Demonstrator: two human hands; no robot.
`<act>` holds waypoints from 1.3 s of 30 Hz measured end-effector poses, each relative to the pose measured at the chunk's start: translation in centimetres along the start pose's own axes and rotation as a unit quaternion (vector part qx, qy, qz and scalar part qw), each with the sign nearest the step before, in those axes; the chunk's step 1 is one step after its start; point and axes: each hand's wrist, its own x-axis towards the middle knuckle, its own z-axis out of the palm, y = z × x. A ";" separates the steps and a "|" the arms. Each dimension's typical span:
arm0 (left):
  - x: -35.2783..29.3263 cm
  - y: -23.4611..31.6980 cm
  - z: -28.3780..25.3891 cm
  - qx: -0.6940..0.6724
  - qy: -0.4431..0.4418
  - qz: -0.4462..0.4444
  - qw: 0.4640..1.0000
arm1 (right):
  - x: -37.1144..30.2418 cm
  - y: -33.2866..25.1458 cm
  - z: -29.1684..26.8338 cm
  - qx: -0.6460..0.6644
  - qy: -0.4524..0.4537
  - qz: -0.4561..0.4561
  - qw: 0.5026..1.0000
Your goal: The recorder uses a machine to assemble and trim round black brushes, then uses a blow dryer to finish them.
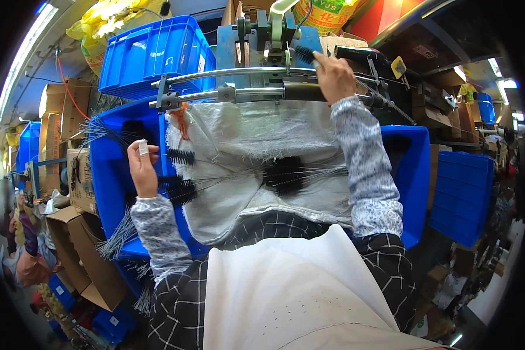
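Note:
My right hand (pixel 335 79) reaches over the metal rails to the bench machine (pixel 268 44). Its fingertips are closed on the end of a black-bristled wire brush (pixel 304 55) beside the machine's head. Lower on the left, my left hand (pixel 143 169) is raised above the edge of a blue crate, white tape round one finger. Its fingers are curled together; what they hold, if anything, is hidden. Black wire brushes (pixel 286 175) with long thin stems lie on a white woven sack (pixel 216 128) across my lap. More brush heads (pixel 179 189) lie beside my left wrist.
Bundles of thin wire (pixel 119 236) stick out of the left blue crate (pixel 108 192). Another blue crate (pixel 411 186) stands to my right, and a blue bin (pixel 151 55) beside the machine. Metal rails (pixel 245 93) cross in front of me. An opened cardboard box (pixel 84 256) lies at left.

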 end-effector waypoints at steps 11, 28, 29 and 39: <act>1.1 -8.0 -0.9 0.059 -0.143 -0.058 0.986 | 2.3 0.5 3.3 -0.055 -0.002 0.028 0.998; 0.9 -2.1 -3.1 0.004 0.015 0.045 0.999 | 2.3 0.7 3.4 -0.060 0.045 -0.021 0.997; 0.6 -1.2 -3.7 0.031 0.042 0.067 0.996 | 2.4 0.5 3.5 -0.059 0.044 -0.023 0.997; -1.3 4.6 -6.2 -0.195 0.220 0.169 0.941 | 4.5 2.3 5.8 -0.037 -0.086 0.000 0.996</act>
